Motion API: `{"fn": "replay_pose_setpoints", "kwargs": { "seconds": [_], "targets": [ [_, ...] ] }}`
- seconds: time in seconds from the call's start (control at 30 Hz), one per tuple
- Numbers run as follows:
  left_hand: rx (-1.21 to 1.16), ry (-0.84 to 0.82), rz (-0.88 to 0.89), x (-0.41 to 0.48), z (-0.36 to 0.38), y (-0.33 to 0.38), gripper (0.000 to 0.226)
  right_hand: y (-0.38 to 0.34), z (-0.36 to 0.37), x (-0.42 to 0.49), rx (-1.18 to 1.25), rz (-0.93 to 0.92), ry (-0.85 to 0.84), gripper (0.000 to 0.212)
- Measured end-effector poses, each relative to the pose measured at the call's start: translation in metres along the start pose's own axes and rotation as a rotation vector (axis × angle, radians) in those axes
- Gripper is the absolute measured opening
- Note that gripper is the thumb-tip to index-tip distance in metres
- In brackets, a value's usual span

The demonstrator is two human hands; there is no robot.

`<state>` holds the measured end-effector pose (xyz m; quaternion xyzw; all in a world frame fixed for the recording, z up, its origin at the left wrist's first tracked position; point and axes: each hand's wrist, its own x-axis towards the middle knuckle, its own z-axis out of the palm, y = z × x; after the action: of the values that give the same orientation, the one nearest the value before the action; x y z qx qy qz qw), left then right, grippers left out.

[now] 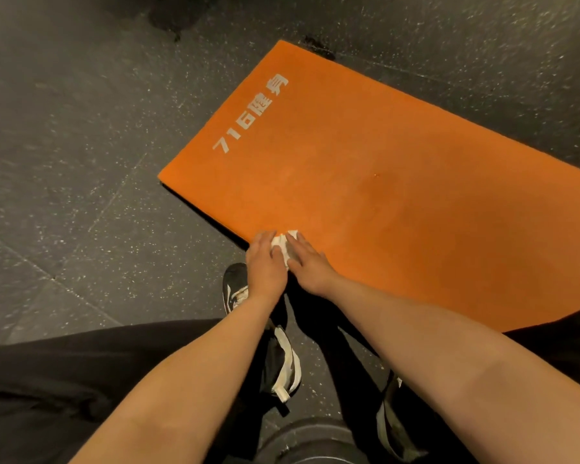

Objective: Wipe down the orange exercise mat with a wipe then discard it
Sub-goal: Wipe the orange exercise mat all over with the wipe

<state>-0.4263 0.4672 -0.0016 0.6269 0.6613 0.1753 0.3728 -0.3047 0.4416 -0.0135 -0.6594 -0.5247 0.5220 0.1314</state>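
A dark speckled rubber floor point(64, 162) fills the view; on it lies the orange exercise mat point(382, 179), flat, running off the right edge, with white lettering point(250, 113) along its short end; black trousers point(81, 380) cross the bottom; a black shoe with white laces point(235, 289) stands on the floor just beside the mat's near long edge; the left hand point(265, 259) and right hand point(307, 262) rest side by side at that edge, fingers laid out fairly straight and close together, pressing down on a crumpled white wipe point(282, 244) that shows between them, on the mat's surface near its corner.
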Motion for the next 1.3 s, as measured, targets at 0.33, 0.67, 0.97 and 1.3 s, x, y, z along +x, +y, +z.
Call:
{"fn": "replay_pose_setpoints", "kwargs": {
  "seconds": [0.33,0.67,0.97,1.3],
  "targets": [
    [0.248,-0.354,0.170,0.002,0.041,-0.020,0.050,0.043,-0.008,-0.007,-0.421,0.189,0.190,0.055],
    [0.325,-0.248,0.092,0.051,0.039,-0.029,0.042,0.049,-0.005,-0.001,-0.393,0.200,0.124,0.062],
    [0.279,-0.408,0.335,0.006,0.062,-0.022,0.056,0.057,-0.003,-0.008,-0.172,0.174,0.360,0.049],
    [0.600,-0.391,0.203,0.026,0.053,-0.021,0.058,0.056,0.011,-0.012,-0.346,0.170,0.370,0.050]
  ]
}}
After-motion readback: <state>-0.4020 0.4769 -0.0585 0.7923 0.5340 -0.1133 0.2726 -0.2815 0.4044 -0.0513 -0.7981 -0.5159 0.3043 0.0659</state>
